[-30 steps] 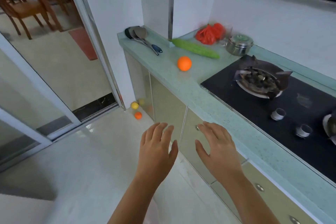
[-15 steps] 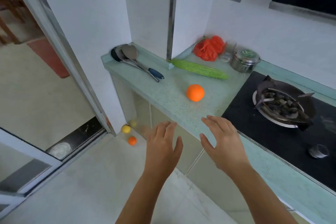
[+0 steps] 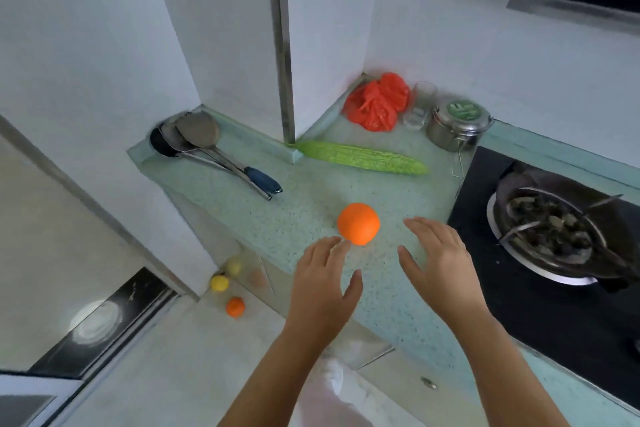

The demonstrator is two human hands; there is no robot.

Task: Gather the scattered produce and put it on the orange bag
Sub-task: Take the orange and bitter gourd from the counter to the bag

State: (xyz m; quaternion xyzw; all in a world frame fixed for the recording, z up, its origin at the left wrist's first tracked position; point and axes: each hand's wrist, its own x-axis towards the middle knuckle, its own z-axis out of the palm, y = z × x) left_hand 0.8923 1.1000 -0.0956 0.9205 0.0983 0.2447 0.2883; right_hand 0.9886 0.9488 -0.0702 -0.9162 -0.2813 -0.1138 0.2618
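Bare counter (image 3: 346, 191) around orange (image 3: 358, 223)

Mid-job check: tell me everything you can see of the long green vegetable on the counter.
The long green vegetable is slender, pale green, with a bumpy, ridged skin like a bitter gourd, tapering at both ends. It lies flat on the speckled green counter, running diagonally from the wall corner toward the stove. Its far tip sits at the counter's raised edge strip. It looks whole. Neither hand touches it; the orange bag lies behind it, apart.

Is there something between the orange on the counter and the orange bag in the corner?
Yes. The long green gourd lies across the counter between the orange and the orange bag. The left hand and right hand are open, with nothing between them and the orange.
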